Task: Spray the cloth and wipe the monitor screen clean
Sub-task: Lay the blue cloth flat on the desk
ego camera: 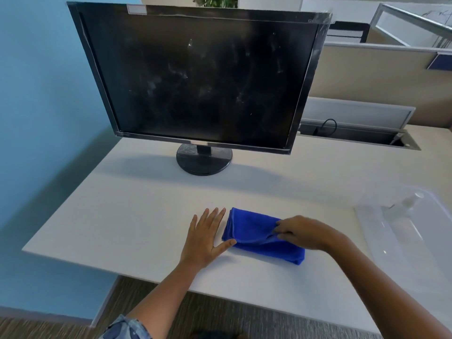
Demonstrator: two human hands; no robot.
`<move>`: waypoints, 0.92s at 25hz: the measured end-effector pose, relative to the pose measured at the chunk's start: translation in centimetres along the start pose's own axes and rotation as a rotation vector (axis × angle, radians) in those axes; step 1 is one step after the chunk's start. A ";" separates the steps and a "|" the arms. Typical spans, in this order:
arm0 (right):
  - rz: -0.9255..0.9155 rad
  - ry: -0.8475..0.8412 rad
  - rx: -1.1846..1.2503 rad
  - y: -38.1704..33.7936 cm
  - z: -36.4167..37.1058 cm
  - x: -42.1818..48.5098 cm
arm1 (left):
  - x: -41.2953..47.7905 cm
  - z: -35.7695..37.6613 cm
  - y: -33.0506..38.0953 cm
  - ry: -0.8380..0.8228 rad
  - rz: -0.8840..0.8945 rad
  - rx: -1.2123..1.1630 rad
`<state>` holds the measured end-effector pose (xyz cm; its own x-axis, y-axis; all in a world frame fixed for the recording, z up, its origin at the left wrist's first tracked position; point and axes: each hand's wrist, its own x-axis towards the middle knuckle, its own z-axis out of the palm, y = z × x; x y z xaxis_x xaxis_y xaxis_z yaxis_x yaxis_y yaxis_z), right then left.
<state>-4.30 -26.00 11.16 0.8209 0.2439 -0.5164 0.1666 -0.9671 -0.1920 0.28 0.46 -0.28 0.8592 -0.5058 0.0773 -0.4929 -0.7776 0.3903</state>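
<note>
A folded blue cloth (254,231) lies on the white desk (137,216) near its front edge. My right hand (303,232) pinches the cloth's upper layer at its right side. Flat on the desk lies my left hand (205,237), fingers spread, its thumb touching the cloth's left corner. The black monitor (198,77) stands behind on a round base (204,159), and its dark screen is smeared with pale streaks. A clear spray bottle (403,204) lies inside a translucent plastic bin (415,241) at the right.
A blue wall (36,94) borders the desk on the left. Behind the monitor to the right are an open cable tray (354,135) with a black cable and beige partitions (367,69). Carpet (220,314) shows below the desk's front edge.
</note>
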 end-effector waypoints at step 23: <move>0.327 0.548 0.065 -3.6 9.7 7.1 | 1.3 -0.5 1.4 0.281 0.057 -0.167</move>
<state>-4.40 -20.05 0.08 0.9868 -0.1512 -0.0582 -0.1586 -0.9750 -0.1559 0.81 -1.11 0.79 0.8465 -0.4061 0.3444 -0.5321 -0.6674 0.5210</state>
